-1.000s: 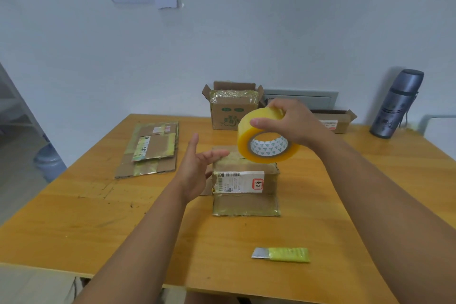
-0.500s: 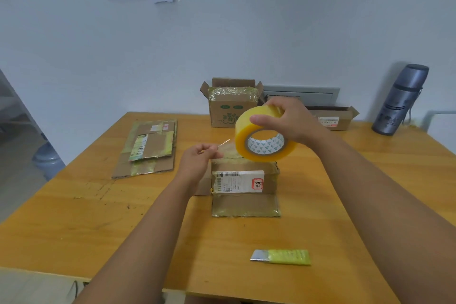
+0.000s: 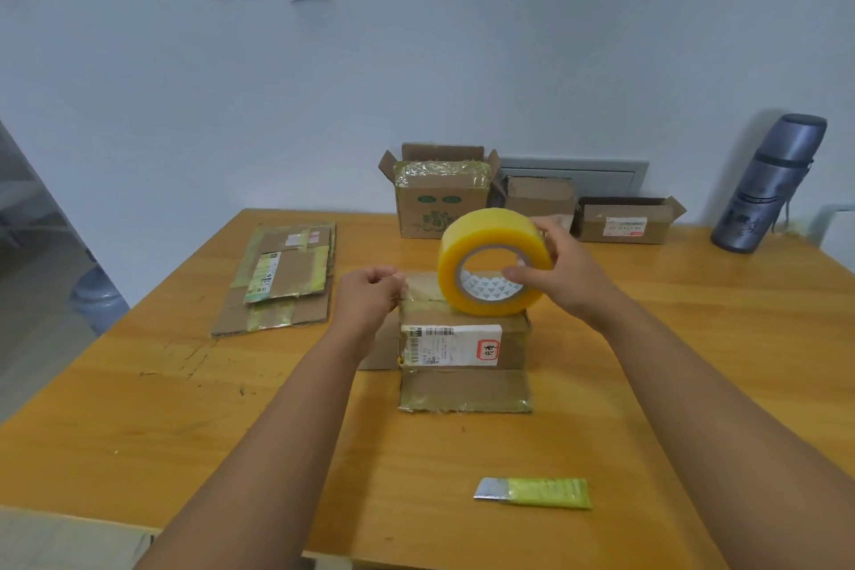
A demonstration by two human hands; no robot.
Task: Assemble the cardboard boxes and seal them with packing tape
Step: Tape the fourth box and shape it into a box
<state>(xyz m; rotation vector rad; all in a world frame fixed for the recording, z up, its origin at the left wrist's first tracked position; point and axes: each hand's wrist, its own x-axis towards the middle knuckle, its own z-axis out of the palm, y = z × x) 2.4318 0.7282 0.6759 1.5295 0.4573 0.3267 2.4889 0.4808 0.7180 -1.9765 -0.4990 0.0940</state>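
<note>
A small cardboard box (image 3: 465, 345) with a white shipping label stands in the middle of the wooden table (image 3: 185, 407), one flap lying flat toward me. My right hand (image 3: 553, 273) grips a yellow roll of packing tape (image 3: 490, 262), which sits low over the box top. My left hand (image 3: 370, 294) pinches the loose tape end at the box's top left edge. A short clear strip runs from the roll to my left fingers.
Flattened cardboard boxes (image 3: 284, 278) lie at the left. Three open boxes (image 3: 442, 192) stand along the back wall. A grey flask (image 3: 770, 185) stands at the back right. A box cutter with a green handle (image 3: 534, 492) lies near the front edge.
My left hand went from open to pinching the tape end and pulled it down to the box's left edge. The roll dropped lower onto the box top.
</note>
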